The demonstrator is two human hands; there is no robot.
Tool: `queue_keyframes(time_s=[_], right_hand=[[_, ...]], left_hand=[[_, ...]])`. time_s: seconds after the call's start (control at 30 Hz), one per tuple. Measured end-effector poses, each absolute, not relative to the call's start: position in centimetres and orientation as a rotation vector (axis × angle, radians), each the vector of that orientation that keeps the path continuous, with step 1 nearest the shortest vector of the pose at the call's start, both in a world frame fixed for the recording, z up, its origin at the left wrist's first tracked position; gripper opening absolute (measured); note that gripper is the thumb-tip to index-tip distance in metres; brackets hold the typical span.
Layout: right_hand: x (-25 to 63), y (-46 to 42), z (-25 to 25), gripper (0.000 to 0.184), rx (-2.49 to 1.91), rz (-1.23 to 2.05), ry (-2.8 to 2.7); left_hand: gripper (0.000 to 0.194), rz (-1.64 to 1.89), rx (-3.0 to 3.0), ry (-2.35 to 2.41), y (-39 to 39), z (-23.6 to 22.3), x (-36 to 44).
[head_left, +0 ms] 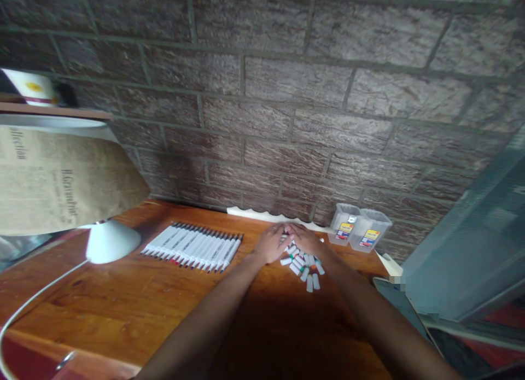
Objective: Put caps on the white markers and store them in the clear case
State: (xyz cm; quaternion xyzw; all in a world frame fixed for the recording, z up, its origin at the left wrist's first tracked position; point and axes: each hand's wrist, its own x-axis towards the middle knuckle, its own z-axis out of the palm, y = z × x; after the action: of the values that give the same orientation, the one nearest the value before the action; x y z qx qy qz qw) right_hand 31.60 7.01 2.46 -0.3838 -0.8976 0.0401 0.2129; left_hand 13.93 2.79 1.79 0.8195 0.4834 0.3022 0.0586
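Forearms (213, 306) reach far; left hand (270, 245) and right hand (308, 243) cup caps (296, 267), seemingly corralling them; whether fingers grip, I can't tell

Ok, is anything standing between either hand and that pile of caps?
Nothing visible does. The left hand and right hand are curved around the far end of the pile of caps, with some caps showing between them. What lies under the palms is hidden.
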Motion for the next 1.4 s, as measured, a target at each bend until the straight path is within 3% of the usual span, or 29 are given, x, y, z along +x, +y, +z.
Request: queue_keyframes(time_s=[0.13,0.27,0.53,0.7,0.77,0.87,1.1,1.27,1.4], right_hand=[[30.7,6.1,3.4,0.043,-1.032,0.15,-2.519],[32.7,3.4,3.8,0.041,-1.082,0.21,-2.377],[36.7,0.4,0.4,0.043,-1.313,0.039,-2.192],[35.8,1.2,0.2,0.043,-1.366,-0.086,-2.104],[35.8,1.6,0.5,0.042,-1.397,-0.059,-2.099],[36.1,1.3,0.7,0.044,-1.354,0.053,-2.184],[37.1,-1.8,1.6,0.044,-1.279,0.271,-2.123],[36.3,-2.4,2.0,0.04,-1.176,0.441,-2.089],[36.7,-2.5,2.9,0.037,-1.166,0.464,-2.007]], left_hand=[[0.063,0.966,2.415,1.551,2.8,1.9,12.6],[0.058,0.846,2.579,1.279,2.5,1.7,13.1],[0.056,0.696,2.703,0.958,1.2,2.5,15.3],[0.085,0.6,2.699,1.21,-1.4,3.1,15.5],[0.105,0.534,2.723,1.207,-2.9,2.9,16.2],[0.117,0.479,2.705,1.218,-4.4,2.4,17.3],[0.1,0.416,2.69,1.268,-4.6,2.1,17.3],[0.108,0.468,2.561,1.427,-3.5,1.7,15.4],[0.096,0.517,2.58,1.291,-2.4,0.9,14.6]])
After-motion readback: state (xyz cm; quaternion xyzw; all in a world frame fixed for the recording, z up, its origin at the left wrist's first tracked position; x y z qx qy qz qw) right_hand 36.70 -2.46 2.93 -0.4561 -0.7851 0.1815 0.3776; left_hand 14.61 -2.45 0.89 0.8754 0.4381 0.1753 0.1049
